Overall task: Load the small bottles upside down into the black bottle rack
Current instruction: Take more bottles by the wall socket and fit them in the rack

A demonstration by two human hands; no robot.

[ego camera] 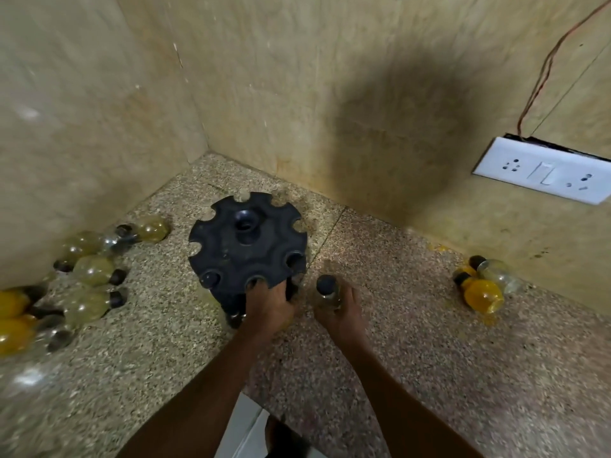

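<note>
Head view looks down on a speckled granite counter (429,375) set into a corner of beige stone walls (297,77). Just beyond the left hand (269,305) stands the round black bottle rack (231,249), a notched plastic disc with a central socket; dark caps seem to sit in some near-edge holes, though blur hides whether they are bottles. That hand reaches under the rack's near rim, fingers curled; what it grips I cannot tell. Beside it, the right hand (342,309) is wrapped around a small clear bottle (327,290), black cap up. Far left lie scattered bulb-shaped bottles (89,271), far right an orange pair (484,285). A white switch plate (545,170) hangs on the right wall.
</note>
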